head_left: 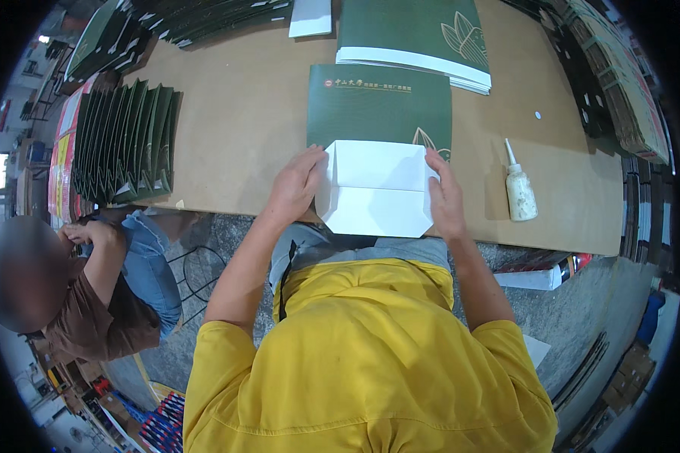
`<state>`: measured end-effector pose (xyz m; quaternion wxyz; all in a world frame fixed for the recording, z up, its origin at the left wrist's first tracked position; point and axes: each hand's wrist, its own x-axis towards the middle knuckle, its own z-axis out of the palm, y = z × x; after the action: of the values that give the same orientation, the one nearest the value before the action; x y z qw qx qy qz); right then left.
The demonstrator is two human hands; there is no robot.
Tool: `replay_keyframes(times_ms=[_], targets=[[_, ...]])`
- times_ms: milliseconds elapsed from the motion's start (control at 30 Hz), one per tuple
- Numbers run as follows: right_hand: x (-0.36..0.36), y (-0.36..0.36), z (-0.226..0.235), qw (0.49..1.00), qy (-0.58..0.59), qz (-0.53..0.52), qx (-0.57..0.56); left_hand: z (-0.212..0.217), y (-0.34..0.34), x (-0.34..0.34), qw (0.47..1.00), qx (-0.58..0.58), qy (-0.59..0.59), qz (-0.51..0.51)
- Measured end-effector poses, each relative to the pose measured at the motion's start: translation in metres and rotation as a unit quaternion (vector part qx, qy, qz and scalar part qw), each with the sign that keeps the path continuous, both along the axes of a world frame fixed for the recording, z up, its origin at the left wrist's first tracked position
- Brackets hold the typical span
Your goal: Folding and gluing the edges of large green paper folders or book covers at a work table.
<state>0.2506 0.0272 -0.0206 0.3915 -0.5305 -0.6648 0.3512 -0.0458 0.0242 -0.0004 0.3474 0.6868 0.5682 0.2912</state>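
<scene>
In front of me at the table's near edge is a green paper bag [370, 106] with a gold leaf design. Its near end is folded open into a white, box-like bottom [378, 200] with slanted corners. My left hand [298, 183] grips the left side of this white part, fingers curled at its edge. On the right side my right hand [446, 198] holds the opposite edge, its thumb by the white fold. A white squeeze bottle [521, 195] with a long pointed nozzle stands or lies right of my right hand; I cannot tell which.
Beyond the bag lies a stack of flat green bags [412, 34] with white edges. Folded green bags [125, 140] line the left, more bundles [612, 83] the right. A seated person [91, 279] is close on my left. The brown tabletop [227, 128] ends before my waist.
</scene>
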Motion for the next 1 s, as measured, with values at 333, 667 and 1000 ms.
replay_keyframes(times_ms=[333, 667, 1000], targets=[[0.037, 0.056, 0.049, 0.961, -0.204, 0.123, -0.139, 0.016, 0.039, 0.001, 0.967, -0.025, 0.247, -0.056], [0.022, 0.064, 0.05, 0.877, -0.419, 0.235, -0.002, 0.016, 0.069, -0.012, 0.95, -0.156, 0.227, -0.149], [0.016, 0.029, 0.048, 0.81, -0.502, 0.241, 0.187, 0.017, 0.027, 0.005, 0.9, 0.17, 0.361, -0.174]])
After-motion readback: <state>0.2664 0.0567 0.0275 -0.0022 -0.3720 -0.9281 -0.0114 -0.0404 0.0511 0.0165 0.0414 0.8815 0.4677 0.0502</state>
